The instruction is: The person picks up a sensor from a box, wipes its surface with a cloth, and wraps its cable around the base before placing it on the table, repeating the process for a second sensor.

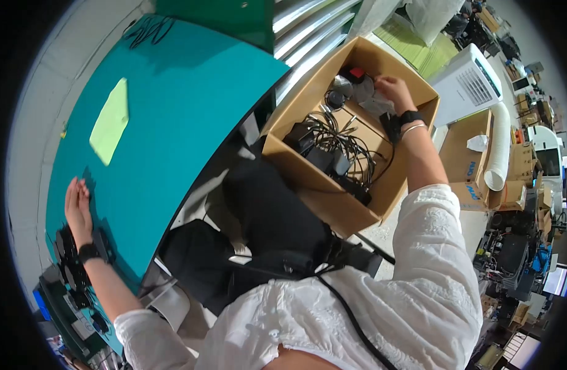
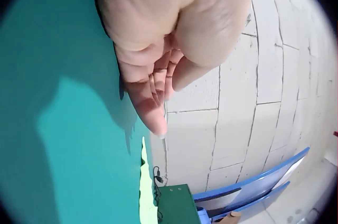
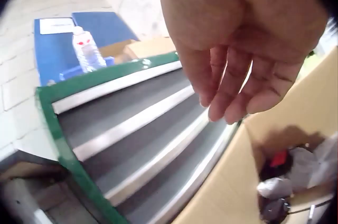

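Observation:
My left hand (image 1: pixel 79 208) is at the near left part of the teal table (image 1: pixel 172 105), its fingers loosely bent and nothing in them; the left wrist view shows the same hand (image 2: pixel 163 49) by the table edge. A yellow-green sheet (image 1: pixel 111 123) lies beyond it. My right hand (image 1: pixel 395 94) is over the far right part of an open cardboard box (image 1: pixel 333 213). In the right wrist view its fingers (image 3: pixel 232 102) hang loosely curled, holding nothing. Inside the box are tangled black cables (image 1: pixel 333 132), black adapters (image 1: pixel 320 160), clear plastic wrapping (image 1: pixel 371 98) and a small red item (image 1: pixel 357 73).
Black cables (image 1: pixel 149 31) lie at the table's far end, and black items (image 1: pixel 71 259) stand by my left wrist. A green rack with metal slats (image 3: pixel 142 118) is beside the box. A white appliance (image 1: pixel 468 83) and another cardboard box (image 1: pixel 465 160) stand to the right.

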`<state>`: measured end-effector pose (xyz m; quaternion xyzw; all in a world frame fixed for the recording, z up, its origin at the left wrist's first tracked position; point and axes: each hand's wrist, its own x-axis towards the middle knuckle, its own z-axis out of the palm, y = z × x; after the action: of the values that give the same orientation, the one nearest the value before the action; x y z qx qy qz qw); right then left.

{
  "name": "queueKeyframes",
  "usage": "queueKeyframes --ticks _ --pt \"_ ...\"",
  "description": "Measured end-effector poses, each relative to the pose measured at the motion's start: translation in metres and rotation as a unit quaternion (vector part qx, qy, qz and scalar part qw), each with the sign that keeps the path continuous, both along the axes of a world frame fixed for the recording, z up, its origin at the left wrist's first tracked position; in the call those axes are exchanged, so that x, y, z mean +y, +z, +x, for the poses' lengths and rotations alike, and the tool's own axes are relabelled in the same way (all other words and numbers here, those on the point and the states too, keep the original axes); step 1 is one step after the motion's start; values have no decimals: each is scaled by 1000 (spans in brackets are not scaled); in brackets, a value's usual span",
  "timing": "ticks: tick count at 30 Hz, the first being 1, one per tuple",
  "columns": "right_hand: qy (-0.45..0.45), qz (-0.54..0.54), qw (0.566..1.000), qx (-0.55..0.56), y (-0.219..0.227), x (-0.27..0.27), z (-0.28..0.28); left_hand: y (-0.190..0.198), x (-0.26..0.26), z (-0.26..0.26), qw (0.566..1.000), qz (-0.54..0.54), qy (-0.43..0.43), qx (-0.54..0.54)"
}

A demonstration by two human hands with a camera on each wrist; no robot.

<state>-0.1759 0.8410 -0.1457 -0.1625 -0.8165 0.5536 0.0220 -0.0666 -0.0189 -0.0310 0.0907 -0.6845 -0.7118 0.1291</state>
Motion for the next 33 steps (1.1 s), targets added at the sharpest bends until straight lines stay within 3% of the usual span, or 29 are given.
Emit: queueKeyframes --ticks 3,5,8,10,14,18,21,23,26,29,33 --pt "-27 44 996 -71 -89 20 -28 5 -2 3 998 -35 40 -37" --pt "20 136 984 -112 -149 20 -48 8 -9 7 998 -14 45 -50" --pt "18 231 960 -154 -178 -10 -59 12 -4 13 995 -23 80 -57" --pt "37 206 955 -212 -199 -18 -75 13 -5 12 995 -35 78 -58" --pt "-40 244 931 -268 -242 -37 -98 20 -9 21 992 -36 95 -71" --pt "-72 217 918 -324 -233 -62 -112 24 0 22 989 -2 117 -86" --pt "-72 312 905 -280 -229 -77 -111 26 2 23 982 19 171 -76" --pt "-74 325 905 -263 -235 -77 -107 26 -6 26 989 11 127 -81" --pt "-82 349 908 -217 -248 -70 -99 23 -8 24 988 27 138 -68" --pt "-119 246 957 -97 -250 -62 -86 23 -9 24 987 44 140 -72" --pt "-168 164 972 -15 -224 -48 -70 19 -4 20 987 50 140 -54"
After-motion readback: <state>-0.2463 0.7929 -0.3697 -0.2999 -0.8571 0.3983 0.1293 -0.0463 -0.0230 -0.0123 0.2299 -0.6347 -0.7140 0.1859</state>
